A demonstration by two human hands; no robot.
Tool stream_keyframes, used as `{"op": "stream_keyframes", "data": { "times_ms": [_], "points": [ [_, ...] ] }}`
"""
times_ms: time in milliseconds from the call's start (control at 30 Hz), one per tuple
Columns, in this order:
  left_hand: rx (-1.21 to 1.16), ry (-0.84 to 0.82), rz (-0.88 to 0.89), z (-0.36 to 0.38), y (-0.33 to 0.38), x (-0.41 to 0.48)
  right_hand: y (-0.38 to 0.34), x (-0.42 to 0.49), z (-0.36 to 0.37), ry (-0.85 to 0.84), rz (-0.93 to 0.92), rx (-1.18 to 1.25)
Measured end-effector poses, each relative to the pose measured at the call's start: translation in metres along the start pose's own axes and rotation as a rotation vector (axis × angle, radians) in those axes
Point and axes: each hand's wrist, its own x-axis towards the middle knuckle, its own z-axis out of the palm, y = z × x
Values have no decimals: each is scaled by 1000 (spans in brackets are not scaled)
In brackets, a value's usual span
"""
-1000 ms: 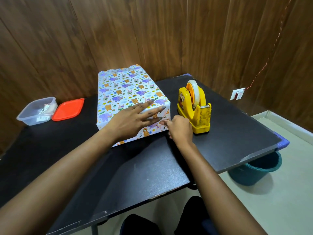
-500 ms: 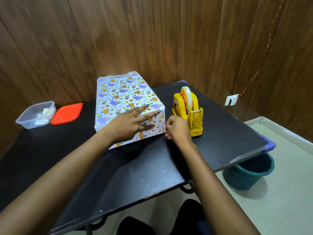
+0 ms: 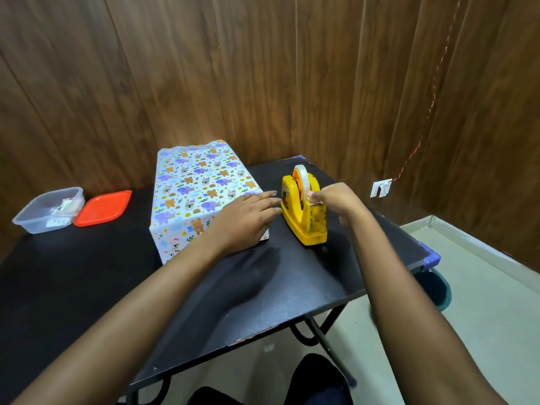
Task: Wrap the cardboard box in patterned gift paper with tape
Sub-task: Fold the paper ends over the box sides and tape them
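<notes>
Most of the job looks done: the cardboard box (image 3: 204, 188) lies on the black table (image 3: 87, 287), patterned gift paper (image 3: 175, 235) over every face we can see, left hand (image 3: 245, 220) flat, fingers straight, on its near right corner. Right hand (image 3: 339, 200) is curled at the yellow tape dispenser (image 3: 306, 226) cutter, fingertips pinched on the tape (image 3: 302, 179), so we judge sealing the near end remains. For writing we get only a handwritten label (image 3: 60, 221) on the clear tub (image 3: 46, 211), too small to read.
</notes>
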Motion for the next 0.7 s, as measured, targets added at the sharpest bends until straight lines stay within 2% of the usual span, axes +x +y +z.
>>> {"op": "stream_keyframes", "data": {
  "times_ms": [200,333,433,533,700],
  "points": [
    [-52,3,-96,-10,3,-7,-19,-3,-7,56,37,159],
    [-62,-3,-121,-16,5,-11,4,-16,-6,5,135,186],
    [-78,-26,-136,-16,7,-16,25,-22,9,29,184,313],
    [-80,-36,-139,-18,7,-23,38,-22,23,134,152,398],
    [-71,-43,-183,-20,0,-40,55,-25,42,203,71,559]
  ]
}}
